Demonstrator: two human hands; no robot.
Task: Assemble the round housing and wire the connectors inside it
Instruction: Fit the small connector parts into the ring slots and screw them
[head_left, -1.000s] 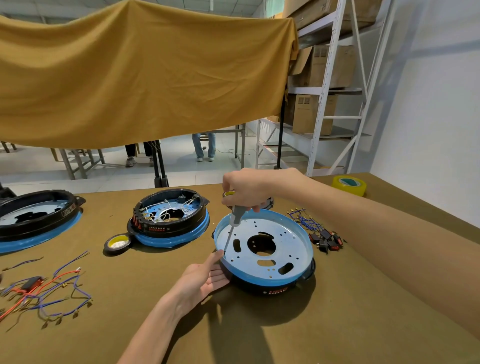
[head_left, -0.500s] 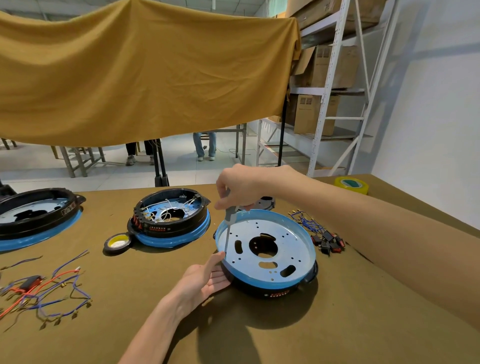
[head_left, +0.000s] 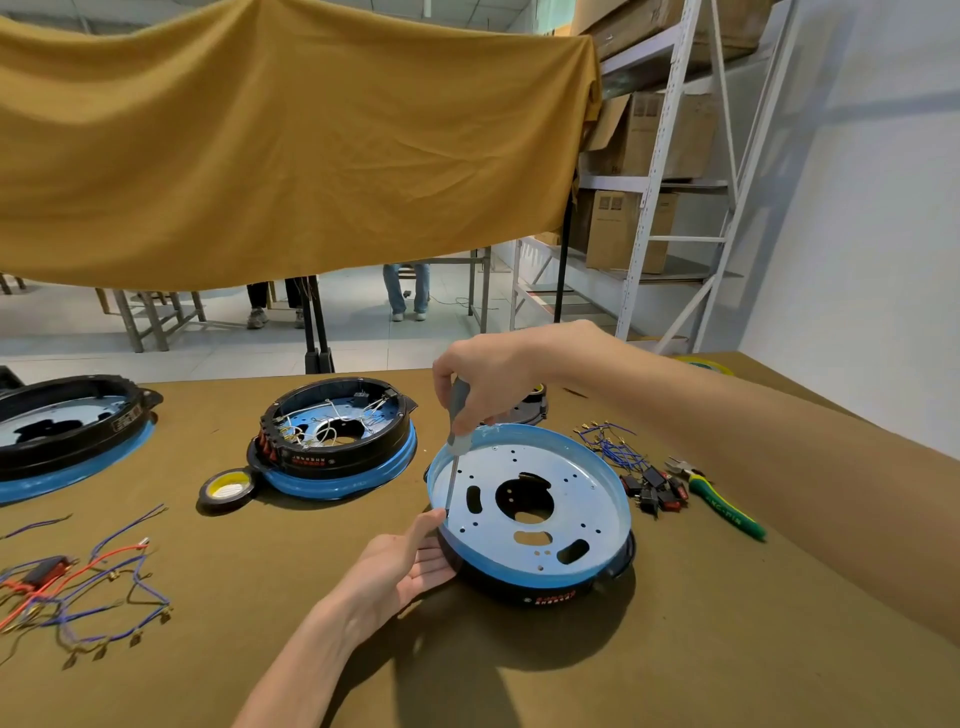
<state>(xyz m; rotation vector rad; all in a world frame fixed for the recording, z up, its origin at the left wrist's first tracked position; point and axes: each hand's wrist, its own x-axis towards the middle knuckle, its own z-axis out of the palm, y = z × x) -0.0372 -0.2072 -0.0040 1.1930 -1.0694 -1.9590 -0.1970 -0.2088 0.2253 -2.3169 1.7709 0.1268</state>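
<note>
Raised since the earlier frames, the right hand (head_left: 491, 382) now sits higher above the bench, and the grey-handled screwdriver (head_left: 457, 422) it grips stands nearly upright instead of leaning. A pair of green-handled pliers (head_left: 719, 503) has also come into sight at the right, where the arm covered it before.

From the head camera, the right hand's fingers are curled round the screwdriver's handle, and the thin shaft runs down to the left inner edge of the round blue-rimmed metal plate (head_left: 545, 512). That plate lies on top of a black round housing (head_left: 550, 590), which rests on the brown cloth-covered table (head_left: 727, 649) near the middle of the view. The left hand (head_left: 410, 564) lies against the housing's left side, palm up with fingers fairly straight under the rim, and its thumb reaches up to the plate's edge close to the screwdriver tip. Whether the tip is seated in a screw I cannot tell, since the thumb and rim crowd that spot.

Just right of the housing lie a bunch of blue wires with small terminals (head_left: 610, 444) and a cluster of black and red rocker switches (head_left: 655, 488), with the pliers beside them. Left of the housing stands a second black housing with white wiring inside (head_left: 337, 434), a roll of black tape (head_left: 227, 489) touching its front. A third black housing (head_left: 67, 431) sits at the far left edge. Loose red and blue wires (head_left: 78, 587) sprawl at the near left. A mustard cloth (head_left: 285, 140) hangs across the top.
</note>
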